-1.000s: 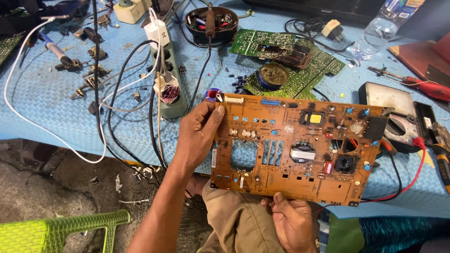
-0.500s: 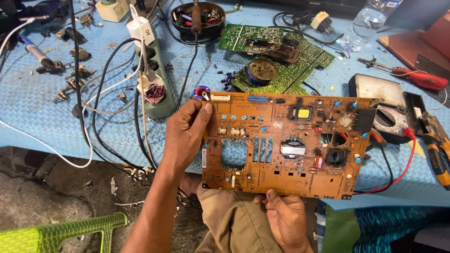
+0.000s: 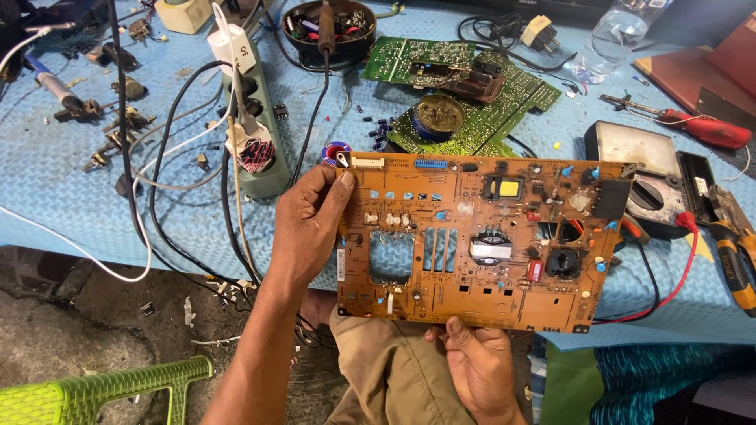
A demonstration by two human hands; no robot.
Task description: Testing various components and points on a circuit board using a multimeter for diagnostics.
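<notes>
I hold a large orange-brown circuit board (image 3: 472, 244) flat over my lap, at the near edge of a blue-covered table (image 3: 63, 197). My left hand (image 3: 311, 224) grips the board's left edge, thumb on top near the upper corner. My right hand (image 3: 480, 366) supports the bottom edge from below, fingers curled under it. The board carries a yellow-topped part, a black coil, blue capacitors and a rectangular cut-out.
Behind the board lie green circuit boards (image 3: 465, 94), a power strip (image 3: 252, 134) with plugs and cables, a soldering iron (image 3: 47, 83), a multimeter (image 3: 654, 177) with a red lead, a red screwdriver (image 3: 701, 126), a water bottle (image 3: 610, 35) and a black bowl of parts (image 3: 327, 27). A green plastic stool (image 3: 94, 393) stands lower left.
The view has shifted slightly; the board sits a little lower and more to the left in view. Both hands keep the same grip.
</notes>
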